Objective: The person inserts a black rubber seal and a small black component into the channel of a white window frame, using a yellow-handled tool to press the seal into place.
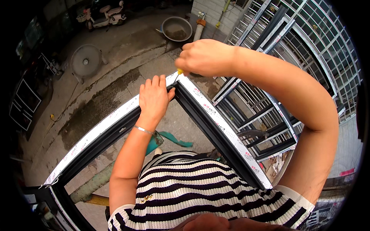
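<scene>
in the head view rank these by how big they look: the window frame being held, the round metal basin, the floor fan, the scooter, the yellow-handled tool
1. window frame, by far the largest
2. floor fan
3. metal basin and scooter: alike, both far off, so unranked
4. yellow-handled tool, mostly hidden in the right hand

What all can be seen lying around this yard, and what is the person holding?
window frame: one, dark with white protective film, held upright at its top corner
screwdriver: one, yellow handle, at the frame's corner
stacked frames: several, dark and white, on the ground at right
window grilles: several, white, leaning at upper right
basin: one, grey, on the ground at top
fan: one, grey, round, upper left
scooter: one, pale, top left
bracelet: one, silver, on left wrist
left hand: pressed on the frame corner
right hand: grip closed on the screwdriver
</scene>
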The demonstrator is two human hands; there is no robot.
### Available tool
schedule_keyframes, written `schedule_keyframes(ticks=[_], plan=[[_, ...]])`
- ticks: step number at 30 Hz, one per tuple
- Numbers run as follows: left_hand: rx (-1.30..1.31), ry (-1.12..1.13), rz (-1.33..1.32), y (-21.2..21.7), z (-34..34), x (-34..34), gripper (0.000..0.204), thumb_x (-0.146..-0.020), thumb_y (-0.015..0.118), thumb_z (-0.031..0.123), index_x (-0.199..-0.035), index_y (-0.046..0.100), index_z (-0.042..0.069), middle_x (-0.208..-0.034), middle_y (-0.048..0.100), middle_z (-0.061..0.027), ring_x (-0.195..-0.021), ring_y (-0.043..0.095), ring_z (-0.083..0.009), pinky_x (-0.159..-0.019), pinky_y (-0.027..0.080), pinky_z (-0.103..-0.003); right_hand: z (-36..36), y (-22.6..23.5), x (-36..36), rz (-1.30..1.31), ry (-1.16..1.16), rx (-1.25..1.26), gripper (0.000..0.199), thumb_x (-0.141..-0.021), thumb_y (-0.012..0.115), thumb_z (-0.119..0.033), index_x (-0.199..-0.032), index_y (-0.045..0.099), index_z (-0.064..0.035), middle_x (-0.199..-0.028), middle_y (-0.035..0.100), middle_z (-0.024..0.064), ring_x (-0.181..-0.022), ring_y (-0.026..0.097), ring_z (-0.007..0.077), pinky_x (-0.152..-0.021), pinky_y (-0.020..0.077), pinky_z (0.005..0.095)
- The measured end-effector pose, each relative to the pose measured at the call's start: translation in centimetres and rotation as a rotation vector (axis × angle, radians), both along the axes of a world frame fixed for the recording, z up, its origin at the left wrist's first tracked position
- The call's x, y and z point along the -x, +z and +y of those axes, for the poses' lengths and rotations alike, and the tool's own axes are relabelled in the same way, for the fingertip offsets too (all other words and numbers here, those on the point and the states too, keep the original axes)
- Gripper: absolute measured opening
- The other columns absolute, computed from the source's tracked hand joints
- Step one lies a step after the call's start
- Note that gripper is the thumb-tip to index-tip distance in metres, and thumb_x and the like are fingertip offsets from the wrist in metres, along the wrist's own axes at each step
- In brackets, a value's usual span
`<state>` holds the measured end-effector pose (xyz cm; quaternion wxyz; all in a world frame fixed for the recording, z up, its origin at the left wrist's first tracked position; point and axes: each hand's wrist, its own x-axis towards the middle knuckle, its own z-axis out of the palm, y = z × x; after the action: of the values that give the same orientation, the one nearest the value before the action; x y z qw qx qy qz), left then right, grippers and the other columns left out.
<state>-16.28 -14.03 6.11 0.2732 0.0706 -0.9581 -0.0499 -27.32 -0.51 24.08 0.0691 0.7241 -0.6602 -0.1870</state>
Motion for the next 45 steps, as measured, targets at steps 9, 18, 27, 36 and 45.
schedule_keyframes(ticks=[9, 18, 27, 36, 45], plan=[[0.004, -0.002, -0.003, 0.0, -0.1, 0.0, 0.049, -0.08, 0.071, 0.034, -0.117, 0.06, 0.003, -0.096, 0.058, -0.0089, -0.09, 0.057, -0.0267, -0.077, 0.044, -0.039, 1.1, 0.2, 0.5, 0.004, 0.095, 0.485, 0.034, -0.095, 0.055, -0.021, -0.121, 0.051, 0.002, -0.093, 0.068, 0.016, -0.08, 0.07, 0.0307, -0.071, 0.0564, 0.041], [0.006, -0.003, -0.002, -0.1, -0.2, -0.1, 0.051, -0.08, 0.072, 0.033, -0.119, 0.06, 0.003, -0.099, 0.059, -0.0086, -0.091, 0.057, -0.0265, -0.077, 0.045, -0.039, -0.8, -1.0, -2.4, -0.434, -0.487, 0.243, 0.028, -0.095, 0.058, -0.027, -0.093, 0.06, 0.0012, -0.066, 0.065, 0.0139, -0.061, 0.066, 0.0288, -0.059, 0.0536, 0.0363], [0.009, -0.005, 0.0, -0.1, -0.1, 0.0, 0.05, -0.081, 0.071, 0.034, -0.119, 0.06, 0.004, -0.097, 0.059, -0.0088, -0.091, 0.057, -0.0265, -0.077, 0.044, -0.038, 1.9, -0.1, -0.3, 0.034, 0.188, 0.306, 0.02, -0.085, 0.059, -0.011, -0.104, 0.058, -0.0042, -0.111, 0.064, 0.0172, -0.101, 0.064, 0.0299, -0.081, 0.0515, 0.0384], [0.016, -0.001, 0.014, -0.3, -0.3, 0.1, 0.049, -0.081, 0.071, 0.034, -0.118, 0.06, 0.004, -0.097, 0.059, -0.0082, -0.09, 0.057, -0.0268, -0.076, 0.044, -0.039, 0.0, -1.6, -3.7, -0.709, -0.858, 0.283, 0.03, -0.097, 0.052, -0.02, -0.111, 0.054, 0.006, -0.073, 0.065, 0.0228, -0.066, 0.069, 0.0358, -0.062, 0.0558, 0.0408], [0.022, -0.003, 0.017, -0.3, -0.2, 0.0, 0.05, -0.08, 0.071, 0.035, -0.118, 0.06, 0.004, -0.096, 0.059, -0.0085, -0.09, 0.057, -0.0262, -0.075, 0.044, -0.039, 1.8, -0.5, -1.6, -0.031, 0.248, 0.196, 0.028, -0.082, 0.064, -0.017, -0.105, 0.06, -0.002, -0.088, 0.061, 0.0054, -0.095, 0.06, 0.0238, -0.078, 0.0516, 0.0371]])
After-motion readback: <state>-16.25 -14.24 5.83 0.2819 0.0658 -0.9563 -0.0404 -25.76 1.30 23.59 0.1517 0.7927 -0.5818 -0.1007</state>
